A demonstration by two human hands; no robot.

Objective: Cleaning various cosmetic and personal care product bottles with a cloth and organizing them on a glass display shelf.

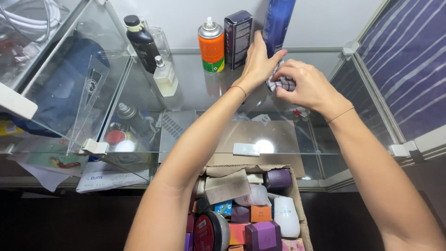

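Left hand (257,62) steadies the blue can (278,23) at the glass shelf's (195,88) back edge, fingers wrapped round it; right hand (304,83) fingers pinch a checked cloth (281,82) against its base.

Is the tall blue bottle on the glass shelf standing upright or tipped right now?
Tipped. The tall blue bottle leans, top to the right, steadied by the left hand, while the right hand presses a checked cloth at its base.

The person's two arms are bare, with no sleeves visible up to the lower edge of the view. The left hand (257,62) has a thin red string bracelet on the wrist. The right hand (306,86) has a thin light-coloured string bracelet on its wrist. One nail looks painted pink.
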